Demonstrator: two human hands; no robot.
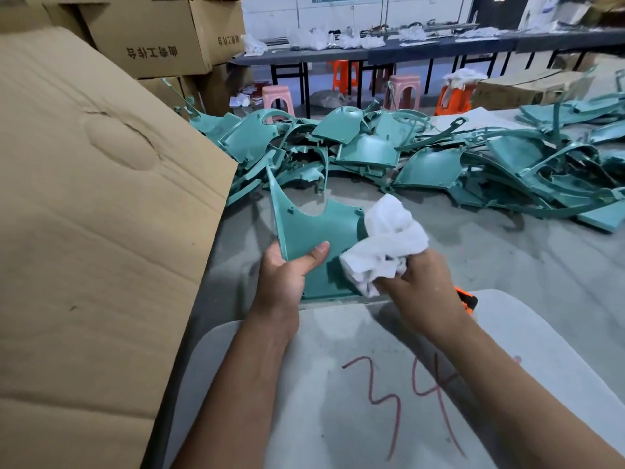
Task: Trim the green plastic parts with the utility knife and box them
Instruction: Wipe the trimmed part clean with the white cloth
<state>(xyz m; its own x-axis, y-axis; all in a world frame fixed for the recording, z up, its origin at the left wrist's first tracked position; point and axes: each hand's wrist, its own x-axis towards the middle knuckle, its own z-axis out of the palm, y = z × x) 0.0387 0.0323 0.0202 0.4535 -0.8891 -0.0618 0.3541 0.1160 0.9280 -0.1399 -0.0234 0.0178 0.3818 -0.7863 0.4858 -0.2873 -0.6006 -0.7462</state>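
I have the green plastic part [314, 228] in my left hand [287, 275], lower left corner pinched: thumb flat on the near face, the other fingers hidden behind the panel, so clamped on the part. My right hand [422, 286] is closed around a bunched white rag [385, 238], which presses against the part's right edge, just beyond my right fingers [389, 282].

Handling judgement: the part looks like a thin moulded shell, light, fairly stiff across the flat but likely to flex at the long pointed horn that rises up and away from my left thumb. The surface is smooth and a little glossy, so probably slippery; a pinch near the thick lower edge, where I hold it now, seems the safest grip. I would avoid the horn tip and the cut-out rim, which may carry sharp flash.

An orange-and-black object [468, 299] shows just behind my right wrist, likely the utility knife, though mostly hidden. The pile of green parts [406, 154] lies on the floor well beyond both hands. A cardboard box flap [101, 198] stands close to the left of my left hand. The grey counter [338, 384] under my forearms bears red marking.
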